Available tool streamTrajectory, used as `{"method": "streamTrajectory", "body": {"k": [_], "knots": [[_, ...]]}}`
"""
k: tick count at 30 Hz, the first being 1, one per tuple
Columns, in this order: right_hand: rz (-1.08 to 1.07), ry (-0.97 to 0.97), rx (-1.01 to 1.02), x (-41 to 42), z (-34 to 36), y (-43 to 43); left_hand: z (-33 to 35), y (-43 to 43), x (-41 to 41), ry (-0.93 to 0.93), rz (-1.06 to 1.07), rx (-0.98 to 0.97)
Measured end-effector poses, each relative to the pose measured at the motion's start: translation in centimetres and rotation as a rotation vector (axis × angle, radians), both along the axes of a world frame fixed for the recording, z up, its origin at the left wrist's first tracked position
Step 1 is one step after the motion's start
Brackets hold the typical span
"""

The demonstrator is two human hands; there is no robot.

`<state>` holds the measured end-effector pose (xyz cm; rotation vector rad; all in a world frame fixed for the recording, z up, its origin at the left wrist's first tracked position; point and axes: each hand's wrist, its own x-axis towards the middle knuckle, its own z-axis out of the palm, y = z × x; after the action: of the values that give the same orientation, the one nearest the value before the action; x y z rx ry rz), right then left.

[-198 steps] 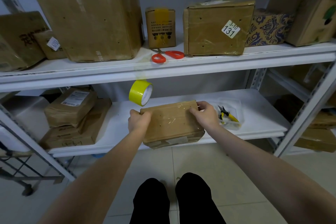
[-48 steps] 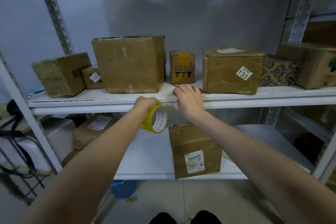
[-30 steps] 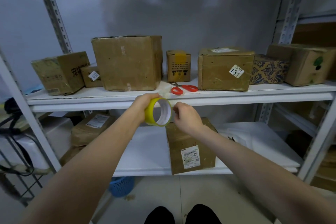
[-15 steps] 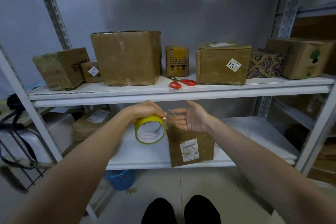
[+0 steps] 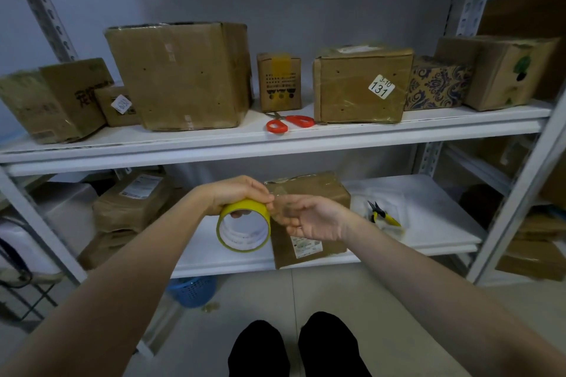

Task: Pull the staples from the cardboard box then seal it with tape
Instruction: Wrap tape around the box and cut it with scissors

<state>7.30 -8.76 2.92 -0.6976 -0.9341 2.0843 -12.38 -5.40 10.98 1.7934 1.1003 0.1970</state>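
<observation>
Yellow tape roll (image 5: 245,208) is gripped by the left hand (image 5: 235,193), fingers curled over its top edge. The right hand (image 5: 309,217) is just beside it, palm up; its fingers are blurred behind 1 clear strip, so I cannot tell their grip. Behind both hands, the cardboard box (image 5: 321,190) stands on the lower shelf (image 5: 438,208).

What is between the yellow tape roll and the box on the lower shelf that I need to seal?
Nothing visible blocks it. The left hand grips the tape roll in front of the box, near its left edge. Only the right hand, beside the roll, is before the box; the pliers lie aside, to the right.
</observation>
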Motion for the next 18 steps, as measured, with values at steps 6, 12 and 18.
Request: {"method": "streamTrajectory", "body": {"k": [6,12,18], "knots": [[0.038,0.050,0.035,-0.8,-1.7,-0.2,-1.4,0.1,0.4,-0.021,-0.015,-0.090],[0.021,-0.008,0.046,0.0,-3.5,-0.5,-2.9,0.4,-0.6,0.022,-0.008,-0.151],[-0.013,-0.138,-0.023,1.0,-3.9,-0.4,-3.5,0.8,-1.3,0.111,-0.076,-0.176]]}}
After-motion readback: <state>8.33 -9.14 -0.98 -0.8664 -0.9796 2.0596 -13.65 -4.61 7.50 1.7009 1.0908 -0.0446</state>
